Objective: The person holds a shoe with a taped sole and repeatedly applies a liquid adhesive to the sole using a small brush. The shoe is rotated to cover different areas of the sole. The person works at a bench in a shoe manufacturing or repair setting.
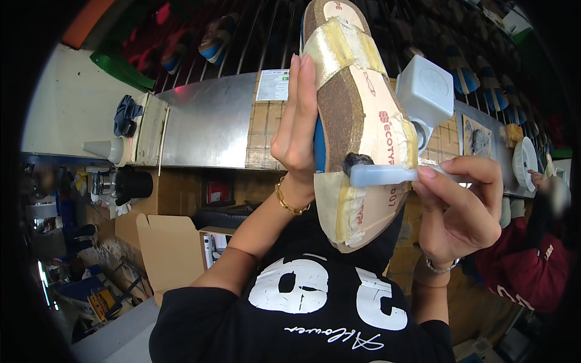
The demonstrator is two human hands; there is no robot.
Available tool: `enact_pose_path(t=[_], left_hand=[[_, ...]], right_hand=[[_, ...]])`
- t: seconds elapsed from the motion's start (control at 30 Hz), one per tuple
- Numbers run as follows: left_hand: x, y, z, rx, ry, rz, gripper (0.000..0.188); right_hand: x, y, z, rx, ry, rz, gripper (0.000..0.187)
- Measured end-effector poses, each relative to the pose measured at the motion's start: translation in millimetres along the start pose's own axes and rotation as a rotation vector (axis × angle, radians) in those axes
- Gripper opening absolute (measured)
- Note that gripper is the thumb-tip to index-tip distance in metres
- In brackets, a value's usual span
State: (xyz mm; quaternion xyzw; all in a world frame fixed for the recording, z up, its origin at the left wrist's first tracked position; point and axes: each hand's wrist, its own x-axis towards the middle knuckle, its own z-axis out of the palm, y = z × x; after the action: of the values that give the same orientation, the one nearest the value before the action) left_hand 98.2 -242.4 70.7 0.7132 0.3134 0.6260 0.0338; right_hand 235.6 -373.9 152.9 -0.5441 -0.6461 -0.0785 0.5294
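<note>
Upside down in front of me is a half-made sandal point(343, 115), its pale insole facing me and its gold strap ends folded over onto it. Blue, likely a shoe last, shows along its left edge. My left hand point(295, 130) grips the sandal from the left, two fingers lying straight along its side. Between thumb and fingers my right hand point(463, 202) pinches a brush point(382, 175) with a translucent white handle. The brush's dark, clotted bristles touch the insole beside the folded pale lining at the near end.
Behind the sandal runs a metal bench point(209, 118) with cardboard on it. A white plastic container point(427, 88) stands there, right of the sandal. Beyond it, a rack of bars carries several blue-soled shoes point(219, 39). At far right is another person in a maroon shirt point(526, 266). An open carton point(172, 251) sits lower left.
</note>
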Motion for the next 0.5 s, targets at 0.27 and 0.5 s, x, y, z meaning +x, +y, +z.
enact_pose_path(t=[0.27,0.5], left_hand=[[-6.2,6.8,0.4,-0.118,-0.007,-0.200,0.075],[3.9,13.9,-4.9,-0.124,-0.046,-0.174,0.074]], right_hand=[[7.9,5.4,-3.3,0.159,-0.073,0.077,0.031],[5.4,2.1,-4.9,0.171,-0.063,0.051,0.036]])
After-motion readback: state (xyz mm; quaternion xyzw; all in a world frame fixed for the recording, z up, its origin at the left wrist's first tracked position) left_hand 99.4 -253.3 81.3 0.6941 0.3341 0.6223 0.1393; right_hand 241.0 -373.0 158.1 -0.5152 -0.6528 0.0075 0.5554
